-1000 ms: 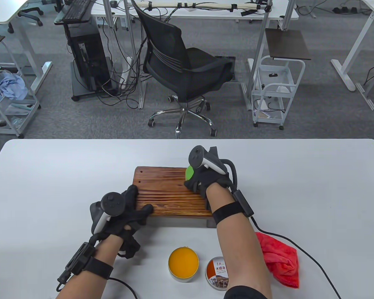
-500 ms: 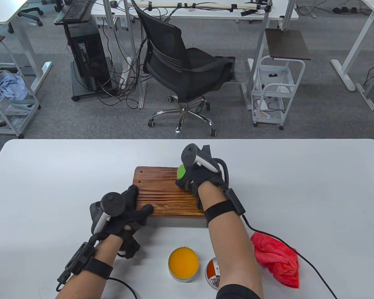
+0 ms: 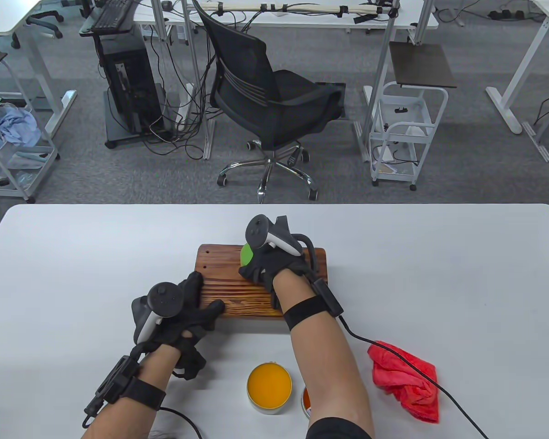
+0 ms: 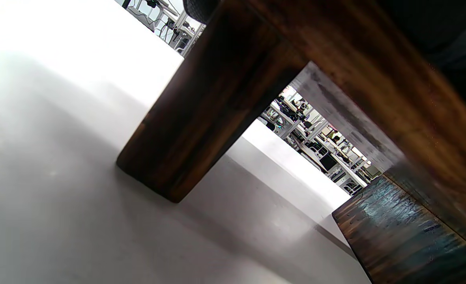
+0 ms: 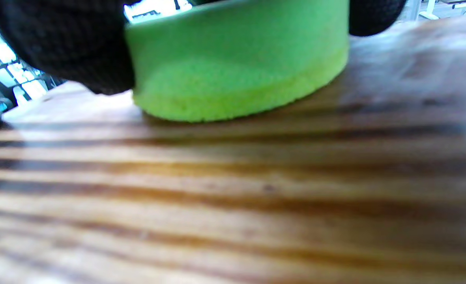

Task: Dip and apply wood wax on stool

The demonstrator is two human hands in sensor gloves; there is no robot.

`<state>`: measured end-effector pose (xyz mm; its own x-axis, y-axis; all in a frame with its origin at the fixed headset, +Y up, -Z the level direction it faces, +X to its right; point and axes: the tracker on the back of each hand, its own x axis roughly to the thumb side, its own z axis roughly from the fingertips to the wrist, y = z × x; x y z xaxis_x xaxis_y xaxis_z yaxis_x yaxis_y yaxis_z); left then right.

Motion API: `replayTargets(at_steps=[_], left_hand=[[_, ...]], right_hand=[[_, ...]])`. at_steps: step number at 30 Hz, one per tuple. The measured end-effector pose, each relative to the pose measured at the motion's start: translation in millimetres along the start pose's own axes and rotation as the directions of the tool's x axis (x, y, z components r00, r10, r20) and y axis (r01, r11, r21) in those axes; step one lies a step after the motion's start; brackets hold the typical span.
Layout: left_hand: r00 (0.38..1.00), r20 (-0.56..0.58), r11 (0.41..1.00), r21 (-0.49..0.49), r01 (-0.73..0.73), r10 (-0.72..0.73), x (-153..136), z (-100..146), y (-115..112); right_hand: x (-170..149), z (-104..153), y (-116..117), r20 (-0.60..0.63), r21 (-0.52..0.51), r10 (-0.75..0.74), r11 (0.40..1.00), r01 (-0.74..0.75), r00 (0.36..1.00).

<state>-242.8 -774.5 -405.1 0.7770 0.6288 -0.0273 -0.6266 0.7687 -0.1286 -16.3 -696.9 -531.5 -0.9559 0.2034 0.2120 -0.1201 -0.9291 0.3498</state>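
A low stool (image 3: 231, 286) of dark striped wood stands mid-table; its leg (image 4: 201, 114) and underside fill the left wrist view. My right hand (image 3: 256, 270) grips a round green sponge (image 3: 246, 254) and presses it flat on the stool top near the far edge; the sponge (image 5: 236, 63) rests on the grain in the right wrist view. My left hand (image 3: 196, 302) holds the stool's near left corner, thumb on top, fingers over the left edge. An open tin of orange wax (image 3: 269, 388) sits at the front of the table.
The tin's lid (image 3: 305, 400) lies beside the wax, mostly hidden under my right forearm. A crumpled red cloth (image 3: 405, 382) lies at the front right, with the glove cable running over it. A black office chair (image 3: 270, 100) stands beyond the table.
My right hand has slid the green sponge leftward along the far side of the stool top. The stool's right end is uncovered. The left hand has not moved.
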Motion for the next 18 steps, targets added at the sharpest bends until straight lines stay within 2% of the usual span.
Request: replayTargets(at_steps=[2,5,9,15,18], left_hand=[[1.0,-0.001,1.0,0.0,-0.001,0.001,0,0,0],[1.0,-0.001,1.0,-0.001,-0.003,0.003,0,0,0],[1.0,-0.001,1.0,-0.001,-0.003,0.003,0,0,0],[1.0,-0.001,1.0,-0.002,-0.007,0.007,0,0,0],[1.0,-0.001,1.0,-0.005,-0.012,0.012,-1,0,0]], right_hand=[[1,-4,-1,-0.023,0.006,-0.041,0.999,0.041,0.999],[10,-8,2,-0.043,-0.029,-0.02,0.999,0.018,0.999],[14,-3,4,0.033,-0.006,-0.009,1.0,0.01,0.999],[21,-11,5,-0.034,-0.036,-0.023,0.999,0.021,0.999],[33,-11,11,0.019,-0.042,-0.033,0.999,0.034,0.999]])
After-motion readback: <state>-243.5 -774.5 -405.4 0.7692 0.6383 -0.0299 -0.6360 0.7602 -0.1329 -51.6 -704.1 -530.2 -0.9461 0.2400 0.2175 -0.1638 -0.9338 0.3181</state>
